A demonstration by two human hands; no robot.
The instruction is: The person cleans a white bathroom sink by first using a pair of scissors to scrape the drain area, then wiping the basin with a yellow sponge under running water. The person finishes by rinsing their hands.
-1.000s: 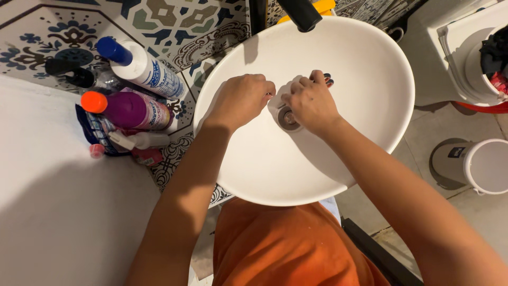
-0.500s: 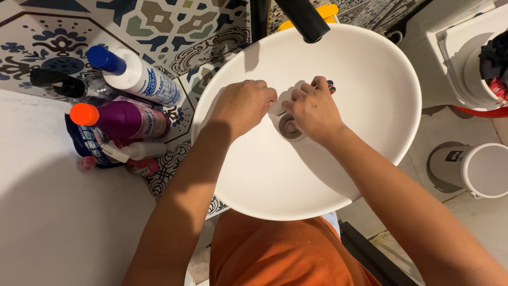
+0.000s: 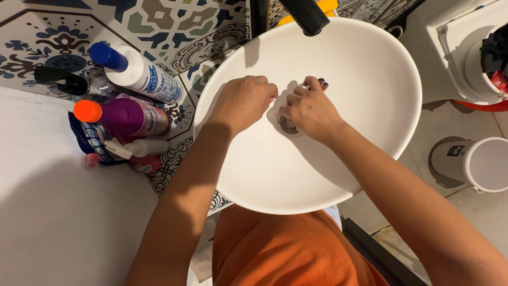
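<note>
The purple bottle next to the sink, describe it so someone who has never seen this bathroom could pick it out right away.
Start at the round white sink basin and look to its left, where a cluster of bottles lies on the patterned tiles. The purple bottle lies on its side in the middle of the cluster, below a white bottle with a blue cap. It alone has a purple body and an orange cap.

On the patterned tile counter (image 3: 174, 32) to the left stands a cluster of bottles: a white bottle with a blue cap (image 3: 135, 70), tilted, and just below it a purple bottle with an orange cap (image 3: 124, 116). A black-capped clear bottle (image 3: 69, 83) lies behind them (partly hidden). A small white spray bottle (image 3: 138, 148) rests on a blue packet (image 3: 87, 139). Over on the right, a white bin (image 3: 484, 164) sits on the floor.
</note>
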